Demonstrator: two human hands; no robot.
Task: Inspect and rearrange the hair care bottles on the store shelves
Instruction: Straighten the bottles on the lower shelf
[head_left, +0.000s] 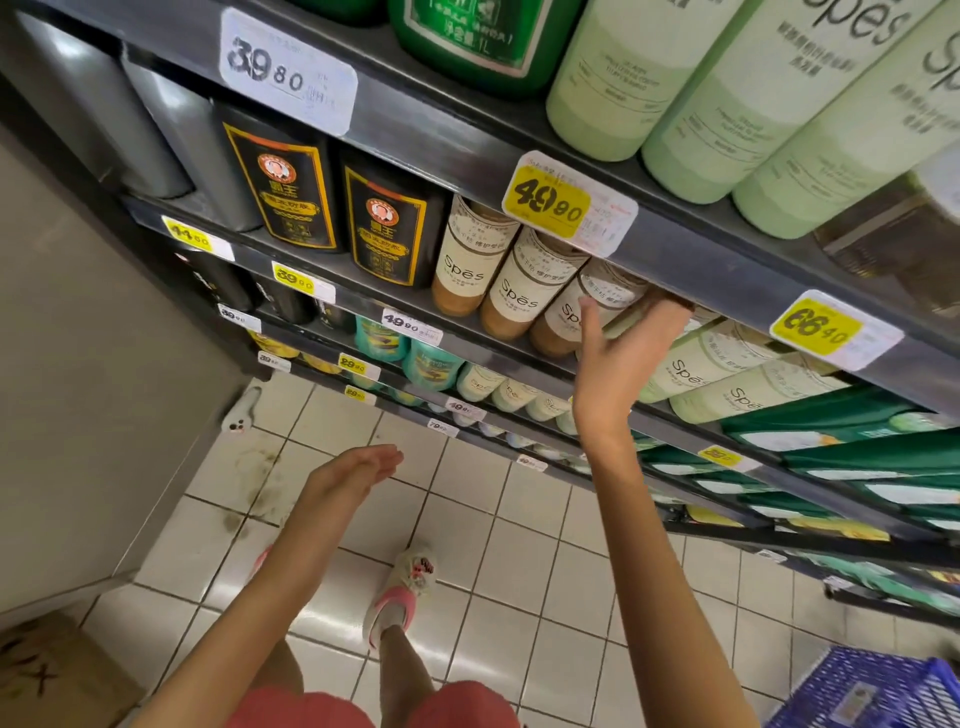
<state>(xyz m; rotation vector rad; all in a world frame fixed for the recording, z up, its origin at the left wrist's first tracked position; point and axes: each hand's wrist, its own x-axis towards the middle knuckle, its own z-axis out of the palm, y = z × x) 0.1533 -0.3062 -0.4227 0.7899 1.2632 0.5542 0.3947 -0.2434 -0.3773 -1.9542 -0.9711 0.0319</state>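
Store shelving (358, 304) rises at the right. Our right hand (623, 358) appears to grasp a Spes bottle (631, 314) there; our left hand (358, 465) hangs released. Step: inspection pick-up. Next, withdraw the bottle squarely.

The shelf edges (452, 156) look like dark painted metal, matt with a dull sheen. The price tags (569, 202) are paper under glossy clear plastic. The pale green bottles (613, 88) are smooth, matt plastic; the black bottles (283, 182) are glossy. The brown bottles (470, 260) carry matt, paper-like cream labels. The floor tiles (519, 545) are smooth, glazed and stained. The box (57, 670) is rough cardboard, the blue basket (872, 691) moulded plastic, and the slipper (400, 592) fuzzy cloth.
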